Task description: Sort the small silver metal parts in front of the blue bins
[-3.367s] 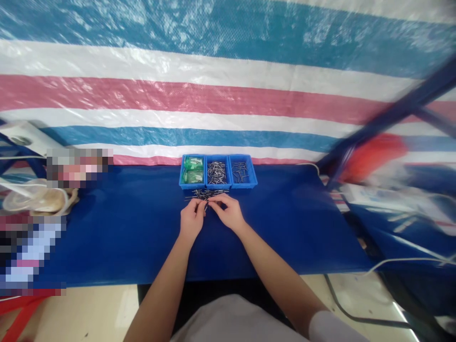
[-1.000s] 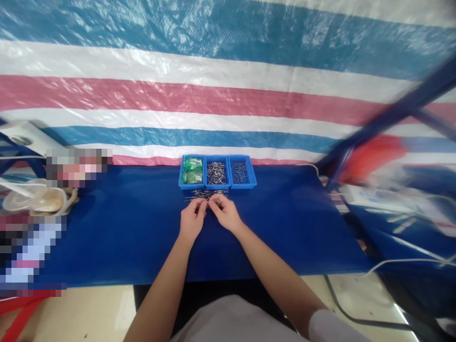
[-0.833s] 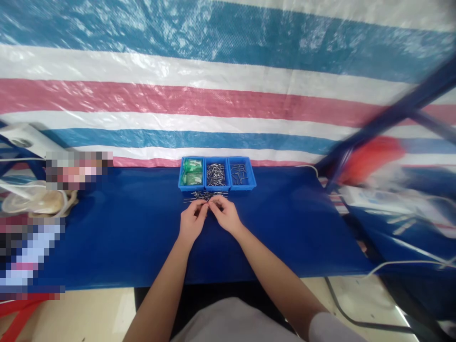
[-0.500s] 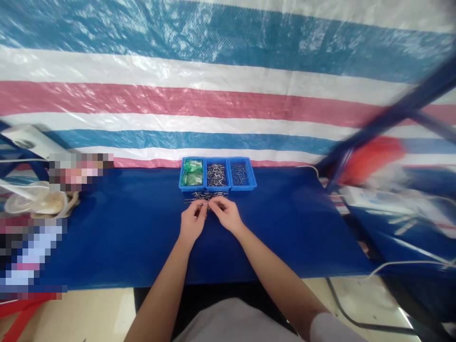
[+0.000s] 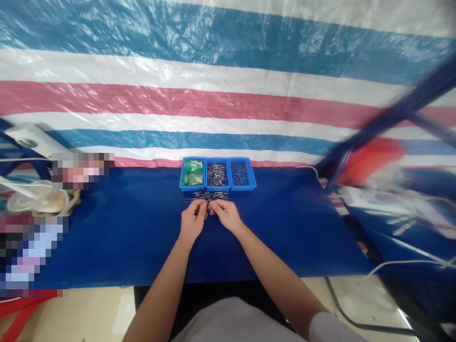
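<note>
My left hand and my right hand meet fingertip to fingertip over the blue table. Between them they pinch a small thin metal piece; it is too small to make out. Just beyond the fingers lies a loose heap of small metal pins. Behind the heap stand three small blue bins: the left bin holds green packets, the middle bin holds metal pins, and the right bin holds darker small metal parts.
A striped plastic sheet hangs behind the table. At the left edge lie a pale bundle with cords and a white device. A dark blue frame bar slants at the right, with cables below.
My hands have hardly moved; the fingertips stay together over the pins. The view has shifted slightly.
</note>
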`<act>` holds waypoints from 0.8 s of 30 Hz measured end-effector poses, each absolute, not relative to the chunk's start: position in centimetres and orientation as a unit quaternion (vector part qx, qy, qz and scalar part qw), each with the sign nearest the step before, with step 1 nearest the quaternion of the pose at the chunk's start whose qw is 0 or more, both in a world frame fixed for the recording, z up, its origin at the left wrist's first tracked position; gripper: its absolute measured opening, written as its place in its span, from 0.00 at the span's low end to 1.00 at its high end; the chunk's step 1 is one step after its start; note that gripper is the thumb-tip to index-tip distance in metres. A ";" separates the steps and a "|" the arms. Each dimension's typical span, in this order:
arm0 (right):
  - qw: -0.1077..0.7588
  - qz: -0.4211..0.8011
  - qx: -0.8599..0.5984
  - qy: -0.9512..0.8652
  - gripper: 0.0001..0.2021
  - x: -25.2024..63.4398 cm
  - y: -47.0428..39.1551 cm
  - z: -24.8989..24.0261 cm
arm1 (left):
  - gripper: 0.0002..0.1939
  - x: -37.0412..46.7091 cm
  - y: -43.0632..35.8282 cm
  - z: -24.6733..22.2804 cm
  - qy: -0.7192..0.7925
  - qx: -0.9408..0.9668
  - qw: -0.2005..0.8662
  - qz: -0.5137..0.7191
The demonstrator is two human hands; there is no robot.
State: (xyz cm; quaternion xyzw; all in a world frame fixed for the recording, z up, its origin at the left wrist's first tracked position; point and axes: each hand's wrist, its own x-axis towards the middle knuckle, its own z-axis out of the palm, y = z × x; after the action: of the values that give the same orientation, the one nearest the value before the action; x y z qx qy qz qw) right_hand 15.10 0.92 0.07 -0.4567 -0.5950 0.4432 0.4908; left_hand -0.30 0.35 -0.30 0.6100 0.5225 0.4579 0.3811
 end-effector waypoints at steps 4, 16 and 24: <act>0.485 0.442 -0.461 -0.597 0.22 15.0 0.9 0.0 | 0.15 -0.4 0.3 -0.3 0.533 0.623 0.362 0.444; 0.499 0.449 -0.472 -0.571 0.19 14.7 0.9 -0.2 | 0.19 -0.6 0.3 0.0 0.559 0.635 0.315 0.431; 0.491 0.460 -0.454 -0.584 0.16 15.0 0.9 -0.6 | 0.22 -0.7 0.3 -0.1 0.563 0.633 0.311 0.430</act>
State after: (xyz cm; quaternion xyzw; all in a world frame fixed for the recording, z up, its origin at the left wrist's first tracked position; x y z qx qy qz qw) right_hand 15.00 0.91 -0.64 -0.4542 -0.5837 0.4604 0.4909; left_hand -0.65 0.33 -0.07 0.6334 0.5634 0.4300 0.3107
